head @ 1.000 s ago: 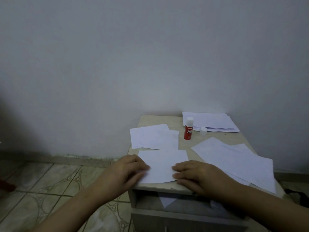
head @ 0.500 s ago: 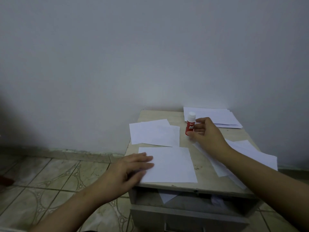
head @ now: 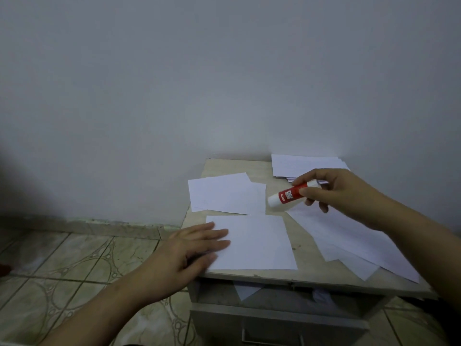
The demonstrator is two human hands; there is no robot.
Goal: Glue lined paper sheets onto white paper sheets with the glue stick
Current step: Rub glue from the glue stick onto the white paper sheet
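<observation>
- Right hand (head: 331, 191): grips glue stick (head: 290, 194), tilted, above the worktop (head: 303, 242).
- Left hand (head: 189, 250): fingers flat on paper sheet (head: 259, 243), pressing its left edge.

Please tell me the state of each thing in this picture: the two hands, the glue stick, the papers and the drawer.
Left hand: fingers flat, pressing the front sheet.
Right hand: grips the glue stick.
Glue stick: lifted, tilted, white end toward the front sheet.
Front sheet: flat on the table.
Paper stack: resting at the back.
Drawer: partly open.
</observation>
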